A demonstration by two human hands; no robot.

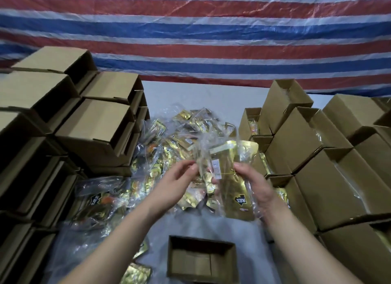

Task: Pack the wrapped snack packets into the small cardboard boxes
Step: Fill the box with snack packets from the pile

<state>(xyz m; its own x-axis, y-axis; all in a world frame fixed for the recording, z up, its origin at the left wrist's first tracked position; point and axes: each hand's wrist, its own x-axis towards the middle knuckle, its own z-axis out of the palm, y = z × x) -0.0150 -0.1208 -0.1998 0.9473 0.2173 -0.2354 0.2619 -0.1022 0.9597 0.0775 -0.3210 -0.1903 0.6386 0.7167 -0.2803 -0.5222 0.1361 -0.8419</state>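
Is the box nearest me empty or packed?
Empty: the box is open on top and its bare cardboard floor shows, no packet inside.

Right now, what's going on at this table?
A person is holding one gold foil snack packet in a clear plastic wrap above the table. The right hand grips its side, and the left hand pinches the loose wrap. An open, empty small brown cardboard box waits just below. More wrapped gold packets lie heaped between stacks of cardboard boxes on both sides.
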